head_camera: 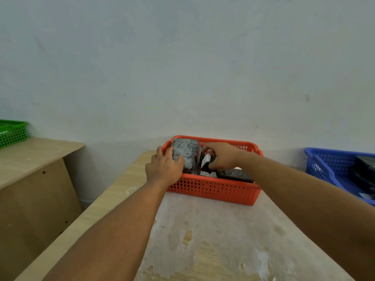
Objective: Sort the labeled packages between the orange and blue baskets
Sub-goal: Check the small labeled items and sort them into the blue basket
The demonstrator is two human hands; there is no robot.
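Observation:
An orange basket (213, 190) stands on the wooden table against the wall. My left hand (164, 169) grips a grey plastic-wrapped package (185, 152) held upright at the basket's left end. My right hand (222, 157) reaches into the basket and pinches a dark wrapped package (207, 168) with a white label. Another dark package (235, 174) lies in the basket under my right wrist. A blue basket (324, 165) sits at the right edge, with dark packages (365, 173) inside.
The table (203, 240) has a worn, patchy surface in front of the orange basket. A lower wooden cabinet (36, 159) stands to the left, with a green basket (13, 134) on it. A plain wall rises directly behind the baskets.

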